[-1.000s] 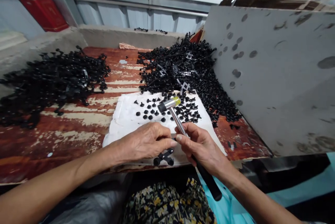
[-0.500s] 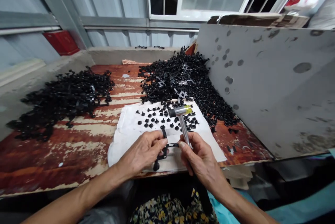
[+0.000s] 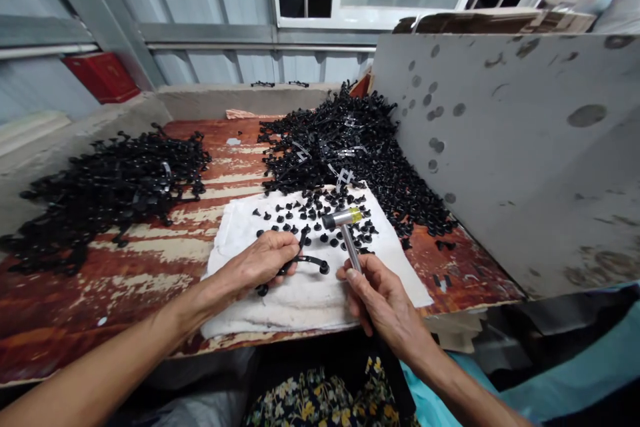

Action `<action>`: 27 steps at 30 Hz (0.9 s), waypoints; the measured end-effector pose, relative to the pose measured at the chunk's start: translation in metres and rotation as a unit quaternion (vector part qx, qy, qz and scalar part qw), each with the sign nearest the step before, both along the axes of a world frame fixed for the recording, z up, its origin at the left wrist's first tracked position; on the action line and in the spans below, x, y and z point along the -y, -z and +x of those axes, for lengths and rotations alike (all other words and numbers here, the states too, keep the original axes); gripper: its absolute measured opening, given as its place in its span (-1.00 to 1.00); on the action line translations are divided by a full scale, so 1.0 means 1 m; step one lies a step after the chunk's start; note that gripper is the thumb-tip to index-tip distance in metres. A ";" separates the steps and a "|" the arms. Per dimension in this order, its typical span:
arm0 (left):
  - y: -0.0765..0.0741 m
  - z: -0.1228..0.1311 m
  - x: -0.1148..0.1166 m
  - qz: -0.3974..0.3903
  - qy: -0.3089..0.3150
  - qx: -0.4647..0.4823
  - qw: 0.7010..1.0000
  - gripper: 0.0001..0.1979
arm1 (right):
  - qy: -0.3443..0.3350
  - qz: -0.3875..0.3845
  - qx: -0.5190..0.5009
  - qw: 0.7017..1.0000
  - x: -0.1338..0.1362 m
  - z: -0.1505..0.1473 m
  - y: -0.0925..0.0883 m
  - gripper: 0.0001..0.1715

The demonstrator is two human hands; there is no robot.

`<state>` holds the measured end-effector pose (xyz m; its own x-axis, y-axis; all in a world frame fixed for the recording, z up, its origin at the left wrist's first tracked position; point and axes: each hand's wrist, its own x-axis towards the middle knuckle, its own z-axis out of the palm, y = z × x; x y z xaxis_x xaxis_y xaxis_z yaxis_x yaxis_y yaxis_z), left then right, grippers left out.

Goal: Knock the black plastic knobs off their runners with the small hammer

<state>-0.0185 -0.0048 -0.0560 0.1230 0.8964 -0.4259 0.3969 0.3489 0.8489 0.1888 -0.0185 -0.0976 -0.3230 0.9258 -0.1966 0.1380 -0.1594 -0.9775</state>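
My left hand (image 3: pixel 260 262) is closed on a black plastic sprue piece (image 3: pixel 303 258) with round ends, holding it over the white cloth (image 3: pixel 305 294). Gripped in my right hand (image 3: pixel 376 294) is a small metal hammer (image 3: pixel 345 227) with a yellow-tipped head, raised over the cloth just right of the sprue. Several small black caps (image 3: pixel 320 214) lie scattered on the cloth beyond both hands.
A large pile of black sprues (image 3: pixel 105 184) lies at the left of the worn red table (image 3: pixel 150 260). Another pile of black parts (image 3: pixel 360 147) sits at the back right against a grey board (image 3: pixel 515 147). A window and metal wall stand behind.
My left hand has carried the sprue piece up and left onto the cloth, away from my right hand. The hammer stays raised in my right hand, which has let go of the sprue.
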 end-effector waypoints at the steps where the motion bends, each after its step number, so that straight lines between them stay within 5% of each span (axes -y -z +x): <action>1: 0.001 -0.001 -0.001 0.003 0.008 -0.007 1.000 -0.60 | -0.001 -0.001 -0.001 1.000 0.000 0.000 0.000 -0.53; 27: 0.010 -0.005 -0.008 0.006 0.064 -0.057 0.996 -0.59 | -0.026 0.009 -0.017 0.999 -0.002 0.005 0.003 -0.69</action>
<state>-0.0235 0.0036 -0.0661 0.1887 0.8813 -0.4332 0.5316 0.2793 0.7996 0.1942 -0.0162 -0.1004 -0.3760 0.9114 -0.1675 0.1125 -0.1345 -0.9845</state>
